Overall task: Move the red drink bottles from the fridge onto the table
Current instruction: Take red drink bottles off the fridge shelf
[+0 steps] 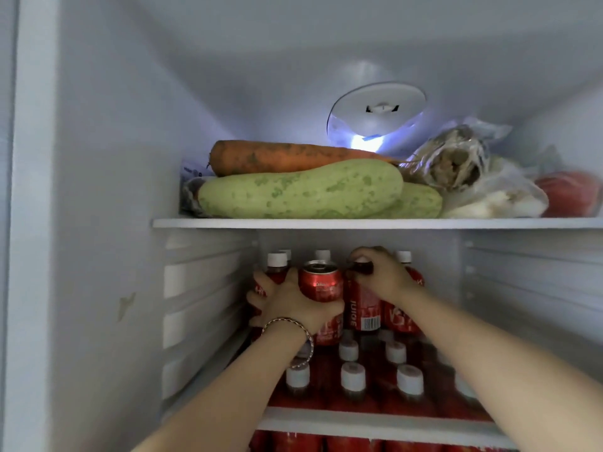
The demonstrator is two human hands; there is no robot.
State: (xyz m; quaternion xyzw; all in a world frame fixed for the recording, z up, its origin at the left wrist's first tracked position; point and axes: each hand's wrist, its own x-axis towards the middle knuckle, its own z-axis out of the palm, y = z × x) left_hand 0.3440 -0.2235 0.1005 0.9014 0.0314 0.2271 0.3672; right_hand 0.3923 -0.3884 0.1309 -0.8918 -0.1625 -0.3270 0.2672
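Note:
Several red drink bottles (352,383) with white caps stand in rows on the fridge's middle shelf (375,422). My left hand (284,301), with a bracelet on the wrist, grips a red can (321,282) at the back left of that shelf. Its fingers also curl round a red bottle (275,272) to the left. My right hand (383,277) grips the top of another red bottle (362,308), which is raised above the front rows. More red bottles (326,443) show on the shelf below.
The upper shelf (359,223) sits just above my hands. It holds a carrot (287,156), two pale green marrows (303,190), plastic bags of food (463,171) and a red item (569,194) at the right. The fridge's left wall (107,256) and ribbed side rails (195,288) flank the bottles.

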